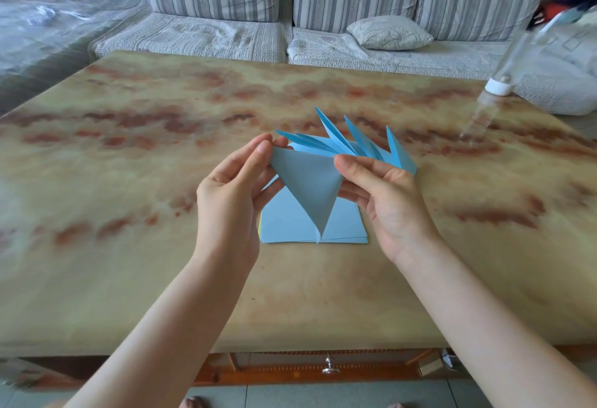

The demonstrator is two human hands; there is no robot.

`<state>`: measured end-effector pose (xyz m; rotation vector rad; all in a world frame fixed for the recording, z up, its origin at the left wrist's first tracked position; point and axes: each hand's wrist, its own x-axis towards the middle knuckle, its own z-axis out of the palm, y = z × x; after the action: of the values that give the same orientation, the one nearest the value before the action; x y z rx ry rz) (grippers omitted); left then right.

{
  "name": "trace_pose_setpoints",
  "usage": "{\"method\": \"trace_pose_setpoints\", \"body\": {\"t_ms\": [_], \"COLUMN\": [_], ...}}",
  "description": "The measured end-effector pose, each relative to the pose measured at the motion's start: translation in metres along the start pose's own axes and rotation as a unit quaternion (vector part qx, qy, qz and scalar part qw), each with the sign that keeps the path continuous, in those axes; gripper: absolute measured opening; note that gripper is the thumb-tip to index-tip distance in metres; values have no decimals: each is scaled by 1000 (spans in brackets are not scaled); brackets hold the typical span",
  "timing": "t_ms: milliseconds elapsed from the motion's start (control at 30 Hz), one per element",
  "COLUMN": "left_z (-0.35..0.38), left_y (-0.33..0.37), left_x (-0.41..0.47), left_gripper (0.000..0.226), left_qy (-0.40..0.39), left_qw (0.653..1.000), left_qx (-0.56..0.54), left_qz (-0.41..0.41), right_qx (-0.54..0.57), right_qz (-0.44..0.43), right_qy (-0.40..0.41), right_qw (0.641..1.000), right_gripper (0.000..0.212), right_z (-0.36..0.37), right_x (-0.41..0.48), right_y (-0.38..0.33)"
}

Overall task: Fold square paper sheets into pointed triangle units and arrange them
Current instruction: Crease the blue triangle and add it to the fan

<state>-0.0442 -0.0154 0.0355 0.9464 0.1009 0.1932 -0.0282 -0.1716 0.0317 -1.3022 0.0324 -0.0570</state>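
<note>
Marbled table. Blue triangle unit, point down, pinched at top corners by left hand and right hand, probably for checking creases; over sheet stack, finished units fanned behind.

blue triangle unit: held, point down | folded units: behind | sheet stack: flat

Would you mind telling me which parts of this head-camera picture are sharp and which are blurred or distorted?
Head view: the folded blue triangle, the left hand and the right hand are sharp; head view: the clear bottle at the top right is smeared; head view: wide-angle distortion bows the table edges; head view: light is soft, no hard shadows.
</note>
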Motion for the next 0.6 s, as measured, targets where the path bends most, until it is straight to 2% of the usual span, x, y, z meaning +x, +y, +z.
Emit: {"method": "trace_pose_setpoints", "body": {"t_ms": [200, 400, 600], "left_z": [1, 2, 2], "left_y": [-1, -2, -1], "left_x": [-1, -3, -4], "left_gripper": [11, 11, 11], "left_qy": [8, 30, 26], "left_qw": [1000, 999, 1000], "left_qx": [-6, -5, -11], "left_qz": [-7, 13, 8], "right_qx": [-17, 0, -11], "right_qz": [2, 34, 3], "right_qy": [14, -28, 5], "right_qw": [1000, 999, 1000], "right_gripper": [26, 39, 18], "right_z": [0, -1, -1], "right_x": [4, 2, 4], "right_y": [2, 3, 1]}}
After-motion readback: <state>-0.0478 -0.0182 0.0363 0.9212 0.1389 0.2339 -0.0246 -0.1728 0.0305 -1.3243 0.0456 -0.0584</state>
